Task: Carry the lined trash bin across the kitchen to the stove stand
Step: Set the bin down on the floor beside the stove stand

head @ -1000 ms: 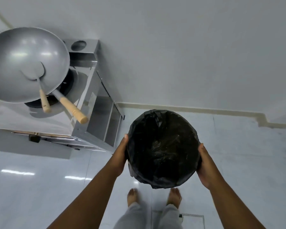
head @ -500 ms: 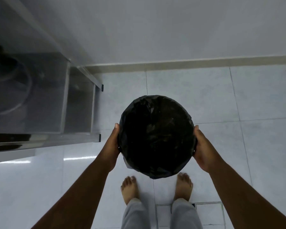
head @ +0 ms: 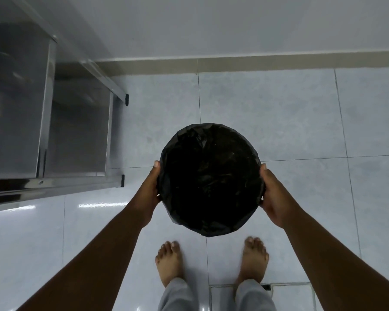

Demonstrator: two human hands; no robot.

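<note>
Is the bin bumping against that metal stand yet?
Apart. The head view shows bare floor tiles between the trash bin and the stove stand; the left hand and right hand grip its sides.

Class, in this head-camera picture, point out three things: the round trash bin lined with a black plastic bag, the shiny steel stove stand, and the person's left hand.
Round trash bin lined with black plastic bag (head: 211, 182): head view, on the bag's dark inside.
Shiny steel stove stand (head: 54, 184): head view, on its front rail.
Left hand (head: 149, 187): head view, on the hand's back.
</note>
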